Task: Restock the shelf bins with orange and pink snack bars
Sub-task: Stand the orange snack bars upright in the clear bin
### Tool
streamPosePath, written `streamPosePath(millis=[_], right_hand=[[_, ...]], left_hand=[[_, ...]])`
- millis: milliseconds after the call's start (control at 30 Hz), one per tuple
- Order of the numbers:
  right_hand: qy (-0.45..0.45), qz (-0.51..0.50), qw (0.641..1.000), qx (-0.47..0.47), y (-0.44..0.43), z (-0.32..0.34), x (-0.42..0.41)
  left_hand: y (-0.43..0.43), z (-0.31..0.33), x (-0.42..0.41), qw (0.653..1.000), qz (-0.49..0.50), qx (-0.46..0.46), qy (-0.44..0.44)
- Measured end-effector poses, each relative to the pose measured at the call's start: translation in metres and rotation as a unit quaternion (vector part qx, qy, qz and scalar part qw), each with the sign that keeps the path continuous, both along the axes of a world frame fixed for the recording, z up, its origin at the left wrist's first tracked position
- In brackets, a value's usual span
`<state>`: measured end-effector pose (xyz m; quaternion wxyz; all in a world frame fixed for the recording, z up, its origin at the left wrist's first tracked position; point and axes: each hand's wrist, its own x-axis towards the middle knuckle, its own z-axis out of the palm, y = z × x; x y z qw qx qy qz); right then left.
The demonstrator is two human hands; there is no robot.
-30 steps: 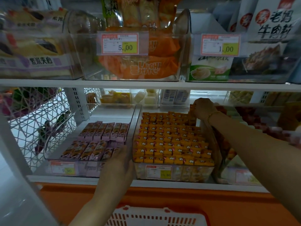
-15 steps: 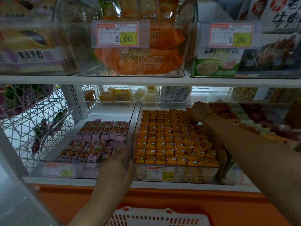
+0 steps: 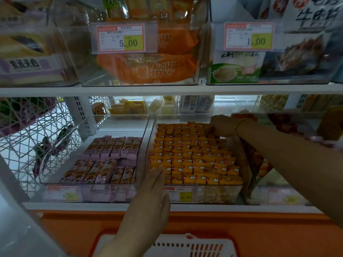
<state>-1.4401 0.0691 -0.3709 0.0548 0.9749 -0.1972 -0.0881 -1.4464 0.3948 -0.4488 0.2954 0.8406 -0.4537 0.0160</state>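
The orange bars (image 3: 193, 158) stood on end, packed in rows in the right clear bin (image 3: 213, 196). The pink bars (image 3: 109, 160) lay flat in the left bin (image 3: 89, 193), long axes running front to back. The left hand (image 3: 150, 191) pressed straight, close-set fingers against the right clear bin's front left corner. The right hand (image 3: 221, 127) curled over the back row of orange bars; whether it pinched one could not be told.

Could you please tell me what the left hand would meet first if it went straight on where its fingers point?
The left hand likely meets the front left corner of the bin, then the orange bars; depth is unclear.
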Motion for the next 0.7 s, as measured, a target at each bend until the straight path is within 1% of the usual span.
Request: streamPosePath(millis=[100,133,200,300,467,600,700], right_hand=[[-0.099,-0.018,0.995,-0.020,-0.019,0.000,0.001],[-0.106,-0.028,0.994,-0.017,-0.023,-0.001,0.001],[-0.089,-0.039,0.995,-0.016,-0.026,-0.004,0.000],[-0.078,-0.056,0.995,-0.040,-0.022,-0.010,0.003],[-0.128,-0.076,0.988,-0.037,-0.020,-0.012,0.003],[-0.141,-0.075,0.987,-0.026,-0.019,-0.008,0.000],[-0.148,-0.078,0.986,-0.017,-0.018,-0.010,-0.003]], left_hand=[[-0.002,-0.006,0.000,1.000,-0.001,0.025,-0.005],[-0.002,-0.006,0.001,1.000,0.000,0.027,-0.008],[-0.003,-0.006,0.003,1.000,0.001,0.024,-0.008],[-0.004,-0.007,0.005,1.000,0.000,0.031,-0.001],[-0.005,-0.008,0.007,0.999,-0.002,0.039,-0.001],[-0.005,-0.006,0.006,0.999,-0.004,0.045,0.006],[-0.006,-0.002,0.004,0.998,-0.002,0.057,-0.005]])
